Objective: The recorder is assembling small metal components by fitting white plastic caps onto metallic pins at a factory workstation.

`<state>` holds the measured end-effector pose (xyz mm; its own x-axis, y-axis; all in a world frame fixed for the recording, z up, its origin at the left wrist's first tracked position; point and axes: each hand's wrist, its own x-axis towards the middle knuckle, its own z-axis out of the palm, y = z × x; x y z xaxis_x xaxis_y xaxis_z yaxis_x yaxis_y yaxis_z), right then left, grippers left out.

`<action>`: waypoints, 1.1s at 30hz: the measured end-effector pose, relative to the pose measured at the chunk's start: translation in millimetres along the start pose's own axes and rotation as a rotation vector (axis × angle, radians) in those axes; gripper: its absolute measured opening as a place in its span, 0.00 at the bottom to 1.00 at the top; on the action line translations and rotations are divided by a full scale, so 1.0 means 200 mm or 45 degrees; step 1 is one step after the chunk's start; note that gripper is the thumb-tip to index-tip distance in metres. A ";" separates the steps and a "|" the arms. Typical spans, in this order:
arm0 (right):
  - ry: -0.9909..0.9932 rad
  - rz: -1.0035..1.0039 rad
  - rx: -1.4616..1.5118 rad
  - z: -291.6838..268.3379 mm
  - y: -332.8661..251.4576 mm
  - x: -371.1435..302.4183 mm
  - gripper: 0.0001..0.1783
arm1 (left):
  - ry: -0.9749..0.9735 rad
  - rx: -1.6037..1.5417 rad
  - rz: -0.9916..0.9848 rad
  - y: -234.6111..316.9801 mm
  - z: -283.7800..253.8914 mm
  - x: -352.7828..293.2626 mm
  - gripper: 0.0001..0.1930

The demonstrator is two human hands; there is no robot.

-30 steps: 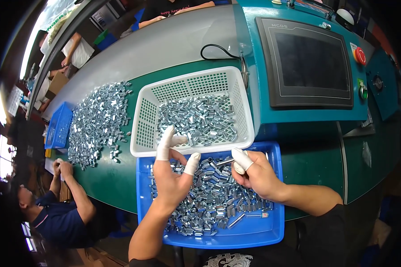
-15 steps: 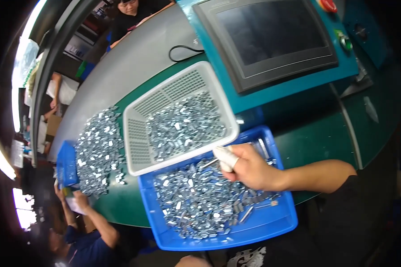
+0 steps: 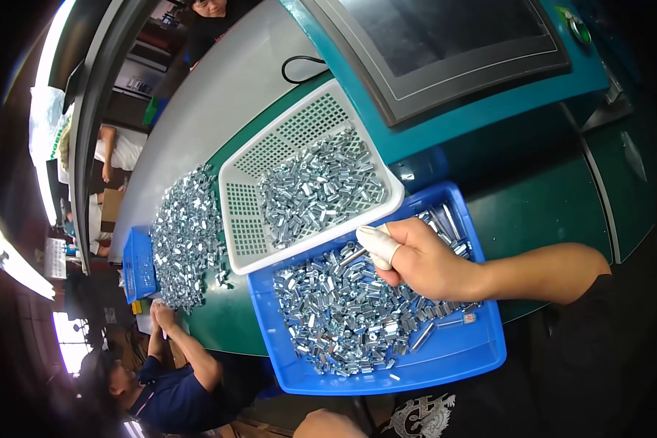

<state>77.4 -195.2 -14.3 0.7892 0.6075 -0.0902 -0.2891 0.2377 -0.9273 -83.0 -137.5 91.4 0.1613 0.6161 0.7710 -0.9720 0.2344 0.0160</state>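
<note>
Clock positions read from the middle of the blue tray [image 3: 452, 369]. Right hand [image 3: 427, 264] over the tray between 1 and 2 o'clock, forearm in from 3. Grip: thumb and forefinger, in white finger covers [image 3: 379, 245], pinch a slim metal rod [image 3: 353, 258]; its exposed end points to about 8 o'clock, above the tray's upper edge. Left hand: grip cannot be told from this view.

Blue tray: shallow, loaded with short silvery metal pieces [image 3: 347, 314], piled thickest toward 9 o'clock; blue floor visible along the 5 to 6 o'clock side. Also inside: long bright rods [image 3: 452, 219] in the corner between 1 and 2, a loose metal pin [image 3: 421, 337] near 4, and a thin item with a red-and-white end [image 3: 469, 319] between 3 and 4.

White basket [image 3: 285, 144]: at 11 o'clock, perforated walls, near edge against the tray's upper rim. Contents: a broad layer of similar silvery pieces [image 3: 321, 186], well below the rim; part of the perforated wall exposed on its left side.

Loose heap of the same kind [image 3: 188, 241]: directly on the green table [image 3: 230, 321], between 9 and 10. Small blue basket [image 3: 139, 266] just beyond it at 9; contents too small to tell. Co-worker's hands [image 3: 162, 315] near that basket.
</note>
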 end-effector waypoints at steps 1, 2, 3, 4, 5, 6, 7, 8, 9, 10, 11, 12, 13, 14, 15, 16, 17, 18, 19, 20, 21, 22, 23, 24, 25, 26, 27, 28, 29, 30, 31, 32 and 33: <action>-0.015 0.022 0.033 0.01 0.00 0.00 0.18 | -0.231 0.155 -0.138 0.02 -0.03 0.03 0.02; -0.022 0.035 0.034 0.01 0.00 0.00 0.18 | -0.459 0.315 -0.275 0.04 -0.07 0.05 0.02; -0.025 0.013 0.024 -0.01 0.00 -0.01 0.18 | -0.762 0.217 -0.249 0.06 -0.19 0.07 0.03; -0.031 -0.010 0.014 -0.03 0.00 -0.01 0.18 | -1.001 0.647 -0.627 0.14 -0.20 0.16 0.03; -0.041 0.046 -0.028 -0.01 -0.02 -0.01 0.23 | -0.838 0.894 -0.530 0.16 -0.24 0.15 0.14; -0.047 0.044 -0.012 -0.03 -0.03 -0.02 0.23 | -0.995 0.986 -1.284 0.43 -0.52 0.31 0.11; -0.042 0.015 0.027 0.03 -0.02 -0.01 0.21 | -1.239 1.552 -0.924 0.35 -0.55 0.31 0.09; 0.032 0.010 0.035 0.01 0.01 0.00 0.19 | -1.435 2.023 -0.546 0.08 -0.63 0.26 0.09; 0.006 0.042 -0.051 -0.03 0.01 0.00 0.17 | -1.154 1.852 -1.082 -0.14 -0.63 0.27 0.05; -0.026 0.048 -0.052 -0.03 0.01 0.00 0.17 | -1.275 2.047 -1.289 -0.24 -0.69 0.26 0.04; -0.009 0.050 -0.045 -0.01 0.01 -0.01 0.20 | -1.437 2.113 -1.251 -0.26 -0.78 0.24 0.05; 0.019 0.047 -0.049 0.00 0.00 -0.01 0.24 | -1.599 2.161 -1.207 -0.27 -0.86 0.22 0.07; -0.006 0.027 -0.039 0.00 -0.01 -0.01 0.24 | -1.693 2.154 -1.213 -0.28 -0.91 0.20 0.09; -0.046 0.057 -0.065 0.01 -0.01 0.00 0.24 | -1.780 2.175 -1.216 -0.27 -0.93 0.19 0.12; -0.021 0.074 -0.093 0.01 -0.02 0.00 0.24 | -1.840 2.173 -1.261 -0.26 -0.95 0.18 0.12; 0.003 0.091 -0.123 0.01 -0.03 -0.01 0.25 | -1.813 2.179 -1.342 -0.27 -0.95 0.18 0.12; 0.034 0.132 -0.132 0.01 -0.04 -0.01 0.25 | -1.865 2.163 -1.318 -0.26 -0.96 0.17 0.12; 0.057 0.172 -0.141 0.02 -0.04 -0.01 0.25 | -1.914 2.158 -1.296 -0.25 -0.99 0.16 0.11; 0.057 0.163 -0.165 0.01 -0.03 -0.01 0.26 | -1.901 2.146 -1.263 -0.24 -0.98 0.16 0.11; 0.057 0.152 -0.189 0.01 -0.02 0.00 0.26 | -1.891 2.136 -1.228 -0.24 -0.97 0.17 0.10; 0.057 0.149 -0.198 0.00 -0.02 -0.01 0.25 | -1.877 2.122 -1.249 -0.24 -0.99 0.15 0.09; 0.056 0.145 -0.206 0.00 -0.02 -0.01 0.25 | -1.844 2.144 -1.283 -0.24 -0.99 0.16 0.09; 0.056 0.144 -0.168 0.00 0.00 0.00 0.24 | -1.782 2.108 -1.320 -0.25 -0.99 0.17 0.09; 0.058 0.117 -0.155 0.00 0.00 0.00 0.23 | -1.725 2.057 -1.348 -0.26 -0.96 0.19 0.10; 0.097 0.112 -0.177 0.00 0.01 0.00 0.23 | -1.408 1.917 -1.503 -0.27 -0.91 0.21 0.09; 0.122 0.104 -0.184 0.01 0.02 0.01 0.23 | -1.096 1.777 -1.622 -0.27 -0.86 0.23 0.09; 0.160 0.072 -0.202 0.01 0.01 0.00 0.23 | -0.939 1.529 -1.473 -0.28 -0.81 0.24 0.08; 0.148 0.056 -0.224 0.02 0.00 -0.01 0.23 | -0.868 1.419 -1.440 -0.29 -0.74 0.26 0.08; 0.153 0.073 -0.214 0.02 -0.02 -0.01 0.23 | -0.798 1.377 -1.389 -0.30 -0.71 0.25 0.08; 0.161 0.089 -0.204 0.02 -0.02 -0.01 0.23 | -0.732 1.332 -1.337 -0.31 -0.69 0.23 0.09; 0.132 0.084 -0.205 0.02 -0.02 -0.02 0.23 | -0.687 1.274 -1.350 -0.32 -0.68 0.21 0.10; 0.138 0.067 -0.199 0.02 -0.01 -0.02 0.23 | -0.645 1.209 -1.367 -0.33 -0.69 0.18 0.11; 0.122 0.061 -0.207 0.02 0.00 -0.02 0.23 | -0.708 1.244 -1.373 -0.32 -0.73 0.15 0.12</action>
<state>71.9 -193.6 -12.4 0.8267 0.5386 -0.1627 -0.2423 0.0798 -0.9669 9.1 -24.2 21.1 0.9646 0.0871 0.2488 -0.2074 -0.3322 0.9201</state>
